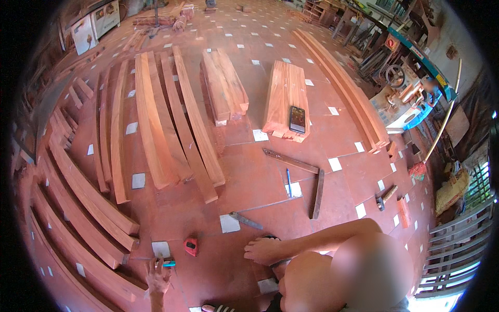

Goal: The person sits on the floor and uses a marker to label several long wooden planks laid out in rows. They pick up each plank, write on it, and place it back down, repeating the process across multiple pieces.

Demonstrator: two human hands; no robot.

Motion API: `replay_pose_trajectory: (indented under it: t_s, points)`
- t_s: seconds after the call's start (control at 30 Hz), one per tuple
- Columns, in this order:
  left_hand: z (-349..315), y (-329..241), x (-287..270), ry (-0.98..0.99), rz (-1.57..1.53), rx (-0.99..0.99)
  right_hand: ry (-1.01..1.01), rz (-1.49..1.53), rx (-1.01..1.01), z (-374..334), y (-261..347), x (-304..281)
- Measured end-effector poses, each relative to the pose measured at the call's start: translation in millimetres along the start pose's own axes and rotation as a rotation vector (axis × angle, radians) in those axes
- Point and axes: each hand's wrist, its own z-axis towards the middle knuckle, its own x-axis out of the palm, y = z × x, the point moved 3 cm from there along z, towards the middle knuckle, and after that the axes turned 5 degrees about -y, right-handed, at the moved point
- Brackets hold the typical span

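Low at the left, my left hand (157,278) has its fingers on a small turquoise object (169,263) whose kind I cannot make out. It is beside a white floor inset and the ends of long timbers (101,208). To its right lies a red tape measure (191,247). My right forearm crosses over my bent knee, and my right hand (262,250) hangs loosely with nothing visible in it, near a dark sandal. Ahead of it lie a narrow tool with a dark handle (246,221), a blue pen (289,182) and an L-shaped wooden square (318,192).
Reddish timbers (150,122) run in rows at the left. Two block stacks (223,86) stand ahead, a phone (297,120) on the right one. Long beams (343,88) and a hammer (385,197) lie at right, near a machine with a handwheel (396,76).
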Motion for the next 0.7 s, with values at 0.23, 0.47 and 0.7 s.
replay_pose_trajectory:
  t_s: [0.23,0.47,0.7]
  points:
    - [-52.3,-18.7,-38.6,0.114,-0.076,-0.336,-0.123,0.119,-0.086,32.6,-10.1,25.7]
    - [-177.6,-126.5,-64.6,0.943,-0.713,-0.675,0.004,0.315,-0.193,55.3,3.0,24.0]
    - [-263.9,-202.7,-60.2,0.927,-0.748,-0.918,0.024,0.322,-0.342,87.5,20.8,16.3]
